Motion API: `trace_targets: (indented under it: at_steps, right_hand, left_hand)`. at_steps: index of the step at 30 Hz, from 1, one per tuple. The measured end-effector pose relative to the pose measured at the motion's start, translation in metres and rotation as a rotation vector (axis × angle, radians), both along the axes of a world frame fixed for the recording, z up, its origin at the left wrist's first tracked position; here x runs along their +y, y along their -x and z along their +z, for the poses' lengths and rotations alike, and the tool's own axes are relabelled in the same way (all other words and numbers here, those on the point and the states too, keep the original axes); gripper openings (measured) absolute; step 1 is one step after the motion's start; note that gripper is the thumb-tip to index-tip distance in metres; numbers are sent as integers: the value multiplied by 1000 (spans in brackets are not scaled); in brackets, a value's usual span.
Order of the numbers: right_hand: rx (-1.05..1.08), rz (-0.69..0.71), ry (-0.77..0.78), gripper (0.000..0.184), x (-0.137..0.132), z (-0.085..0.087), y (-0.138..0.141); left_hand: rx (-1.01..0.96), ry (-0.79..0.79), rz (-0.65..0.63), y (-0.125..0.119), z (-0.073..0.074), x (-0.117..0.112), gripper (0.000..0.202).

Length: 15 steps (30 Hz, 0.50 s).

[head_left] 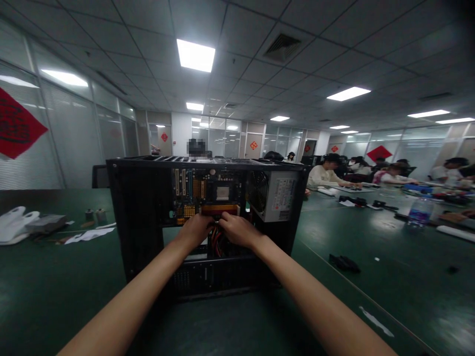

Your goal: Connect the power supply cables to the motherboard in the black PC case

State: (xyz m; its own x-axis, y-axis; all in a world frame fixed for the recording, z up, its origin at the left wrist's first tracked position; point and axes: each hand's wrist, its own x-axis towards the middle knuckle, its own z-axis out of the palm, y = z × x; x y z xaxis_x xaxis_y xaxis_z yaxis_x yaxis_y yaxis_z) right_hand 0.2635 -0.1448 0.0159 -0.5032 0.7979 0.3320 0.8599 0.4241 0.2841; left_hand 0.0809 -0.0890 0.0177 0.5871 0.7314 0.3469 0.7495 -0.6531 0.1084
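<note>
A black computer case [139, 212] stands on its side in front of me with its open face toward me. Inside, a motherboard [202, 190] shows a square silver chip [222, 193] and orange and red memory slots [226, 210]. My left hand [195, 230] and my right hand [239, 229] meet at the board's lower edge, just under those slots. Both have closed fingertips, and whatever they pinch is hidden. Red, orange and black cables [216, 242] hang right below the fingers. Right of the board sits a power supply [280, 198] with a fan.
The case rests on a green table [55, 277]. At left lie a white plastic bag [18, 222], a grey box [46, 223] and paper [91, 235]. At right are a black item [345, 263] and a water bottle [421, 211]. Several people [326, 173] sit farther along the tables.
</note>
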Motion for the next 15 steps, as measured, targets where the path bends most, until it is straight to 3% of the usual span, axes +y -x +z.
trace_targets:
  at_steps: [15]
  right_hand:
    - [69,-41,31,24,-2,3,1]
  left_hand:
    - [-36,0,-64,-1,-1,0,27]
